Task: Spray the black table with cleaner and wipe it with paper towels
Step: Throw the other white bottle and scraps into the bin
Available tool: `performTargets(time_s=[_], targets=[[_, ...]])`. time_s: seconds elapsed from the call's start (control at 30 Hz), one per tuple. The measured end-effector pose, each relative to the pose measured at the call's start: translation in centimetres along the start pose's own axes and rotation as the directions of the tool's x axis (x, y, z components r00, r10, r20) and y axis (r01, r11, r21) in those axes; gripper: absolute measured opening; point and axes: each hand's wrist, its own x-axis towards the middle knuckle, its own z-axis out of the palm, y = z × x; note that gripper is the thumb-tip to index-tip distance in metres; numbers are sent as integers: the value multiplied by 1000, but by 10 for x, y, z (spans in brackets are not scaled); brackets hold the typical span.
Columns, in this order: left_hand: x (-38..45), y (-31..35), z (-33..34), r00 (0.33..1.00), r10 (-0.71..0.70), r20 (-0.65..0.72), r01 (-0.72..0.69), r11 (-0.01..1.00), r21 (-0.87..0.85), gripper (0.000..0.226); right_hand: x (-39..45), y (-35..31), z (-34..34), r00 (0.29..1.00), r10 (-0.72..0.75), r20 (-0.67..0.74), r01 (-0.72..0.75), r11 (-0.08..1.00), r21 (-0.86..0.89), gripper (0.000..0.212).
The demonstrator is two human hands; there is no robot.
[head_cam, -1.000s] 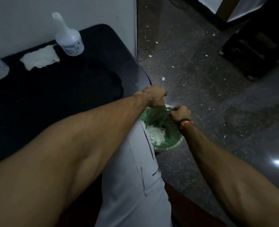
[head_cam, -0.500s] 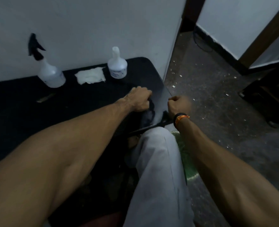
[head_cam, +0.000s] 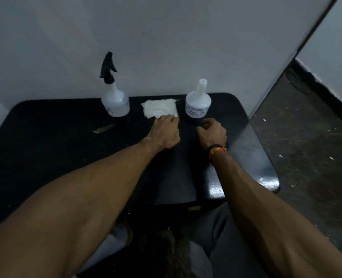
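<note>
At the back of the black worktop (head_cam: pixel 45 141), against the white wall (head_cam: pixel 166 37), stand a spray bottle (head_cam: pixel 115 101) with a black trigger head and, to its right, a capless white bottle (head_cam: pixel 198 104); a stack of paper towels (head_cam: pixel 161 110) lies flat between the two, just beside each. Both bare forearms reach forward from the bottom of the view, roughly parallel and slightly converging. The left hand (head_cam: pixel 165 131) is knuckles up with fingers curled under, its fingertips touching the near edge of the paper towels; whether it has pinched a sheet I cannot tell. The right hand (head_cam: pixel 212 133) is loosely closed in a half fist and holds nothing visible, sitting low over the worktop just in front of the capless bottle, with a dark and orange wristband (head_cam: pixel 216 150) on the wrist. The two hands are near each other but apart. Left of the left forearm the worktop is broad and open, bare apart from a small tan scrap (head_cam: pixel 104 128) near the spray bottle. On the right, the rounded, glossy edge of the worktop lies close to the right forearm, and beyond it the speckled floor (head_cam: pixel 306 147) drops away.
</note>
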Motion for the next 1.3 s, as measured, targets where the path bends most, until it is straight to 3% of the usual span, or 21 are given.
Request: performTargets(time_s=[0.17,0.3,0.4,0.53,0.7,0.83,1.07,1.3], targets=[[26,-18,3,1000,10,-23,-10,1000,-20,34,35,-11,12,980,-62,-188,63,998,3,76],[49,-27,4,999,16,-34,-16,1000,-18,38,60,-13,21,975,-88,-202,94,995,20,106],[61,-31,6,999,33,-31,-33,999,-1,44,73,-15,31,977,-135,-166,139,990,16,115],[65,-33,12,999,38,-25,-38,999,0,43,81,-17,42,980,-143,-138,148,989,28,109],[57,-27,19,998,53,-17,-53,998,-16,33,75,-22,45,959,-161,-234,173,985,27,89],[48,-15,21,998,66,11,-66,998,-13,37,61,-19,37,960,-162,-227,165,986,-4,86],[20,28,6,990,104,97,-104,995,-4,49,32,19,-21,982,-35,-185,47,997,63,92],[-8,112,5,952,205,229,-221,974,44,50,-26,81,-110,966,34,-258,-22,998,51,87]])
